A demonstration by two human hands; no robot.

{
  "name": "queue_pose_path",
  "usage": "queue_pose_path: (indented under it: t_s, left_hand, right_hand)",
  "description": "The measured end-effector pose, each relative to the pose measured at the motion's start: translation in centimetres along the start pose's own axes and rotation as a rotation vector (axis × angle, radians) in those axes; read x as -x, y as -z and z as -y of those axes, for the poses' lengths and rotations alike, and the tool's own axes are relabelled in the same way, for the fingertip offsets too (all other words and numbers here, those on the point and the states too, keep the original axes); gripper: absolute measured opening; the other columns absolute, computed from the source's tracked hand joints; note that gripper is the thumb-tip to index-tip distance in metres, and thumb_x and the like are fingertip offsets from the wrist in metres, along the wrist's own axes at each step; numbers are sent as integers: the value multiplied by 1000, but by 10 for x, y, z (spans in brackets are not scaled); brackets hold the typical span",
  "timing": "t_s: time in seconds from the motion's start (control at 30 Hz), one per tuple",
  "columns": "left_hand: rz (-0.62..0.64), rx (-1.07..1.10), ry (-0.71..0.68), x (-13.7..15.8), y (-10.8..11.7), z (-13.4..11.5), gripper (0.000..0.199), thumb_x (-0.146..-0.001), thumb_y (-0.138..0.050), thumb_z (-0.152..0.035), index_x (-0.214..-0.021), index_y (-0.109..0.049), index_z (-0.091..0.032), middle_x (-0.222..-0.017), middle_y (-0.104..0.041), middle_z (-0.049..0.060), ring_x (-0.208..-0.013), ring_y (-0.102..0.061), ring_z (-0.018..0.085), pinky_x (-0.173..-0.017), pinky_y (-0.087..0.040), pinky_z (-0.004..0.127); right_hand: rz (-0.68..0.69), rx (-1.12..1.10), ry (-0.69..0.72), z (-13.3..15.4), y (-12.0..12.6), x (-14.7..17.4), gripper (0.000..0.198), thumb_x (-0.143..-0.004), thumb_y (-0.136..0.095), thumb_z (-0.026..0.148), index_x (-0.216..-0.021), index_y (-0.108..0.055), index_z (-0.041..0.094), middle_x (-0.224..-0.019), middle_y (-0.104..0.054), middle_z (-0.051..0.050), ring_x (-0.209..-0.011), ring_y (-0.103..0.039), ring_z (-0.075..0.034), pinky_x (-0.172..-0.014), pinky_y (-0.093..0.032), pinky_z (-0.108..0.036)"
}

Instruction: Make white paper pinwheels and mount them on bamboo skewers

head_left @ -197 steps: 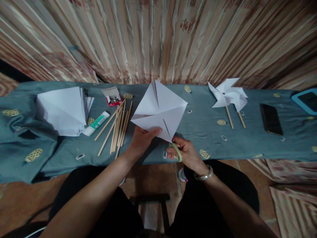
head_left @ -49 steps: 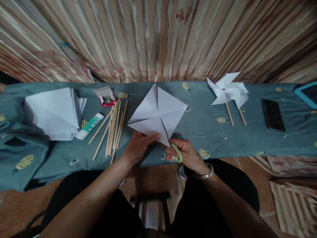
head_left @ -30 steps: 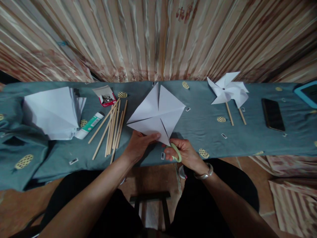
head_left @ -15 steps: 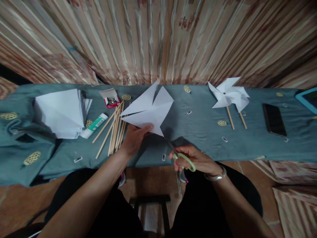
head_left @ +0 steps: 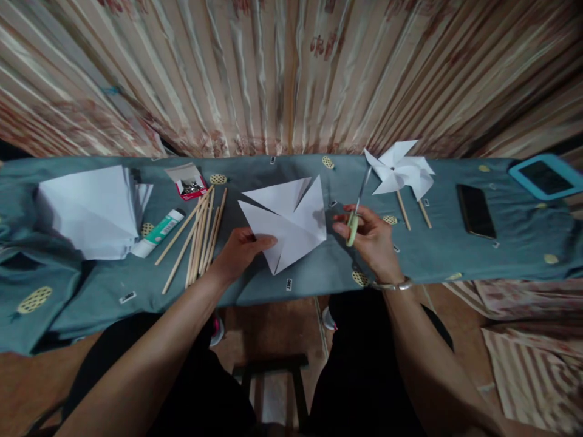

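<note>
A white square of paper (head_left: pixel 296 224) with slits running in from its corners is pinched by my left hand (head_left: pixel 241 252), thumb on top, at its left edge. My right hand (head_left: pixel 367 233) grips a pair of scissors (head_left: pixel 353 224) by the pale green handles, to the right of the paper and apart from it. The blades point up and away, toward two white paper pinwheels (head_left: pixel 401 170) on wooden sticks. Left of my left hand lie several thin wooden sticks (head_left: pixel 195 243).
On the cloth-covered table (head_left: pixel 255 291) are a stack of white paper (head_left: pixel 86 209), a glue stick (head_left: pixel 159 232) and an open small box of metal pins (head_left: pixel 189 185). A phone (head_left: pixel 476 210) and a blue-framed tablet (head_left: pixel 546 176) lie at the right. A pleated curtain (head_left: pixel 282 79) hangs behind.
The scissors have come away from the paper, and my right hand has moved up and right with them. My left hand has lowered and turned the paper. The view has shifted slightly right.
</note>
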State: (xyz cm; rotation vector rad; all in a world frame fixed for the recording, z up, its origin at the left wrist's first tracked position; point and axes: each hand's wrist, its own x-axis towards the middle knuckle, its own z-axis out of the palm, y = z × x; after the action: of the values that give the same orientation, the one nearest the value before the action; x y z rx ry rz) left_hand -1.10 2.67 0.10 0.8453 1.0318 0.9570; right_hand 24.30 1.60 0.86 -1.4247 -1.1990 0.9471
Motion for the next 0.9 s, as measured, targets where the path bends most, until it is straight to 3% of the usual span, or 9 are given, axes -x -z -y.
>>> queue_pose_path:
  t_s: [0.17, 0.3, 0.53, 0.63, 0.73, 0.9]
  left_hand:
    - [33, -54, 35, -1, 4, 3, 24, -50, -85, -31, -68, -75, -18, -66, -74, 2, -68, -67, 21, -73, -51, 34]
    - [2, -72, 31, 0, 5, -1, 28, -53, -85, -38, -68, -74, -17, -67, -73, 3, -67, -65, 20, -69, -50, 32]
    - [93, 208, 12, 8, 0, 2, 59, -68, -72, -66, -104, -72, -20, -112, -73, 11, -107, -64, 30, -87, -54, 41]
    - [159, 200, 0, 10, -2, 9, 55, -70, -75, -60, -107, -72, -19, -117, -71, 11, -111, -63, 31, -89, -54, 42]
    - [168, 146, 20, 13, -10, 14, 43, -70, -80, -46, -102, -71, -19, -109, -73, 9, -105, -65, 28, -85, -56, 39]
    - [2, 59, 48, 17, -24, 21, 44, -63, -83, -32, -101, -69, -16, -107, -73, 9, -98, -67, 26, -84, -56, 38]
  right_hand:
    - [99, -47, -90, -8, -19, -5, 44, -58, -86, 43, -89, -66, 19, -64, -62, 6, -55, -52, -9, -53, -42, -23]
    - [139, -170, -165, -6, -29, -3, 37, -55, -86, 42, -73, -64, 19, -58, -57, 7, -52, -45, -7, -50, -37, -22]
    - [7, -319, -234, -10, -41, 3, 42, -47, -88, 39, -77, -66, 21, -62, -63, 7, -55, -51, -10, -56, -43, -25]
    - [-35, -320, -225, -12, -46, 5, 45, -47, -88, 41, -82, -65, 21, -62, -64, 7, -53, -51, -10, -53, -43, -25]
    - [-54, -311, -231, -11, -52, 8, 48, -47, -88, 40, -85, -64, 21, -60, -64, 8, -52, -50, -10, -52, -44, -24]
    - [1, -296, -260, -6, -61, 15, 49, -47, -88, 41, -84, -63, 21, -60, -62, 8, -52, -51, -9, -52, -46, -24]
